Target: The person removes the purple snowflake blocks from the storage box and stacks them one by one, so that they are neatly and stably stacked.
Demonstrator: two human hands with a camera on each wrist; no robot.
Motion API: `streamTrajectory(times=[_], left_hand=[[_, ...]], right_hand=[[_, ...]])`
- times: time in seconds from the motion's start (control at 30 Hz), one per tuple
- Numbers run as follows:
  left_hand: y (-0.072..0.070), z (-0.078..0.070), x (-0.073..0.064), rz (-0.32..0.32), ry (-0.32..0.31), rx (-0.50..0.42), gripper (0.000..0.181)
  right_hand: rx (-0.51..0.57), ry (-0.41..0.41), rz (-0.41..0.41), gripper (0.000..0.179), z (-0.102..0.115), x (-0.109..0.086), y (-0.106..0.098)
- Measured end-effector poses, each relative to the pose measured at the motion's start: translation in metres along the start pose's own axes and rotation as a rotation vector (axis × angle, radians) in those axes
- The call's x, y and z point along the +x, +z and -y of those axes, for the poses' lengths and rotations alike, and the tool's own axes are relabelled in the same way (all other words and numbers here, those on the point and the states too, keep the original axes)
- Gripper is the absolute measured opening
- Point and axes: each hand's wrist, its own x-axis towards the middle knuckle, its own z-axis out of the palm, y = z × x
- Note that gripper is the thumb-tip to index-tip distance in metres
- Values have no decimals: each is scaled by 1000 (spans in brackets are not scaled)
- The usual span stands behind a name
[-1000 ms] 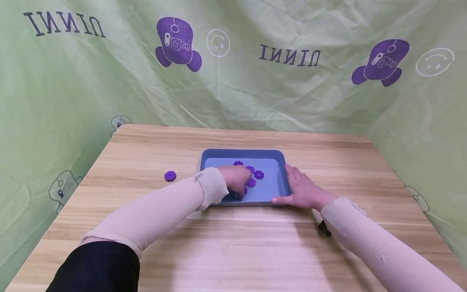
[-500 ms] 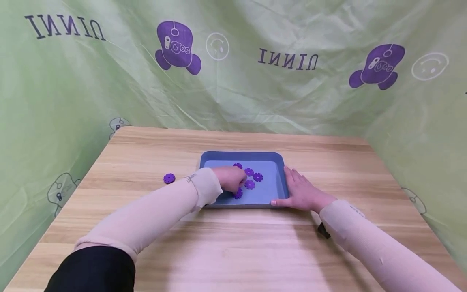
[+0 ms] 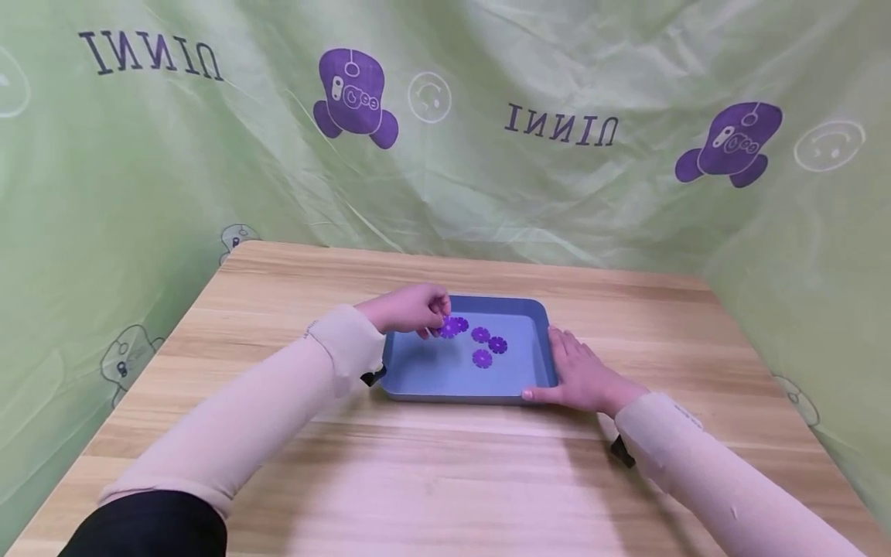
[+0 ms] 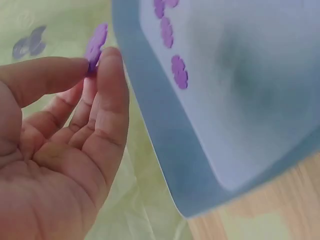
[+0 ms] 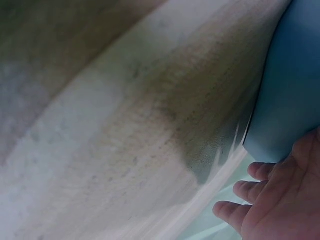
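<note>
My left hand (image 3: 411,308) is raised over the left back corner of the blue tray (image 3: 431,375), pinching a purple flower-shaped snowflake disc between thumb and index finger. The left wrist view shows this held disc (image 4: 98,42) on edge at the fingertips, the other fingers loosely bent. On the tray floor lie several more discs, among them one near the centre (image 3: 482,358) and one farther right (image 3: 497,345). At the tray's right side, my right hand (image 3: 585,377) rests with fingers extended along the outer wall and the thumb at the front rim.
The tray stands on a wood-grain table (image 3: 445,472). Behind and beside it hangs a green printed cloth (image 3: 445,193). My left sleeve (image 3: 264,418) crosses the table's left part and covers the spot where a loose disc showed earlier.
My left hand has picked up a disc from the tray's front part and lifted it up and to the left. The right hand has stayed at the tray's side.
</note>
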Motion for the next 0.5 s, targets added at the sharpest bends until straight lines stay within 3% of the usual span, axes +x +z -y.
streamTrajectory(times=[0.1, 0.5], left_hand=[[-6, 7, -5, -40, -3, -84, 11], [-28, 42, -23, -205, -5, -252, 18]], right_hand=[[5, 11, 9, 129, -1, -1, 2], [-25, 11, 14, 129, 1, 1, 1]])
